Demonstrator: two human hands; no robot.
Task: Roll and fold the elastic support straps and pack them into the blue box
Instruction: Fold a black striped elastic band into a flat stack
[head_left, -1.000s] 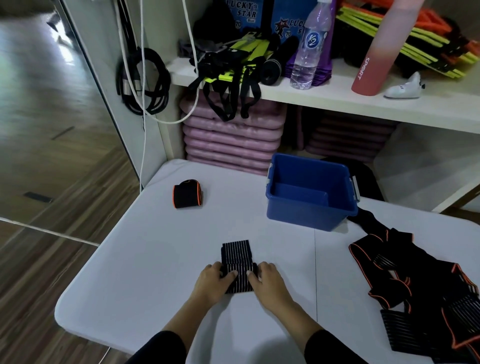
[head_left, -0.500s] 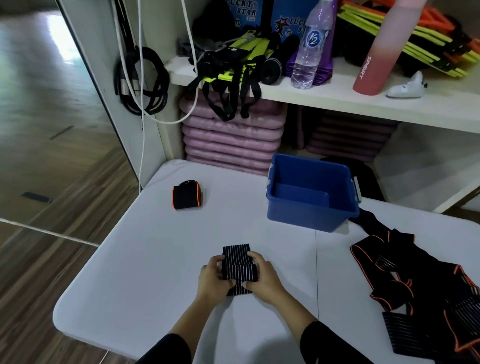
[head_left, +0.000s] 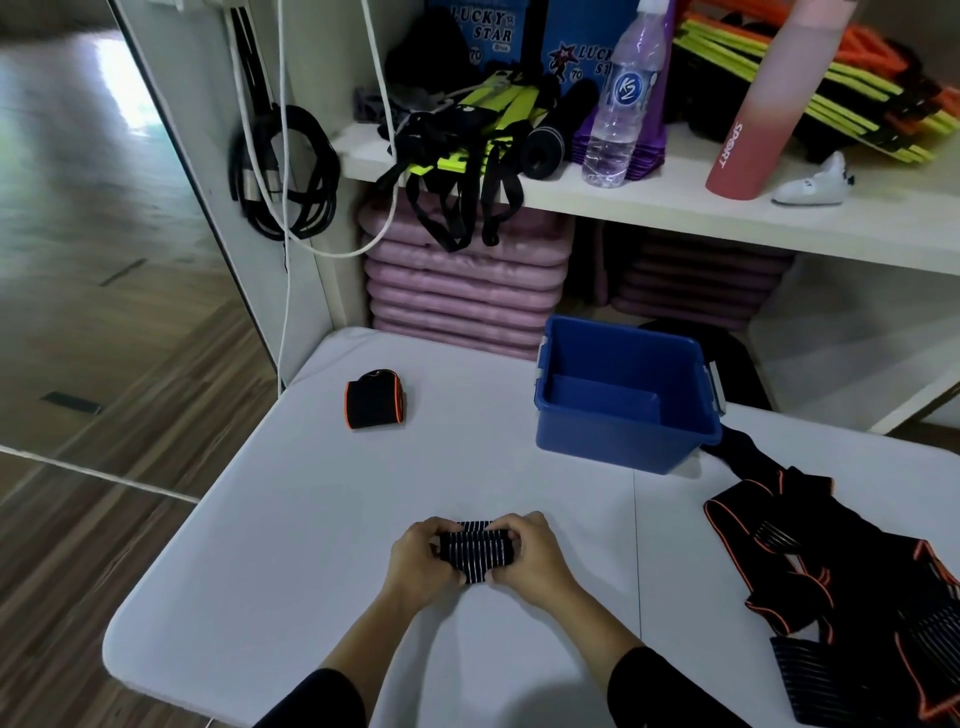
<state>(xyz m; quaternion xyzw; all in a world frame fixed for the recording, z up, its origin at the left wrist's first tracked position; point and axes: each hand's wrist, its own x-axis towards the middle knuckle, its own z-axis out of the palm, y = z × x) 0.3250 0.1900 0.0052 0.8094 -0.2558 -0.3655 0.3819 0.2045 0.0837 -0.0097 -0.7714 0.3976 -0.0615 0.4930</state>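
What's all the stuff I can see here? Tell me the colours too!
striped strap: one, black and white, table's near edge
rolled strap: one, black with orange trim, table's far left
loose straps: a pile, black and orange, table's right side
blue box: one, blue, back of table
table: one, white
water bottle: one, clear, on shelf
sport bottle: one, pink, on shelf
mats: a stack, purple, under shelf
cables: a bundle, black, hanging left of shelf
left hand: grips the striped strap
right hand: grips the striped strap

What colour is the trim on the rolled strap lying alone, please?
Orange trim on the black rolled strap, head view.
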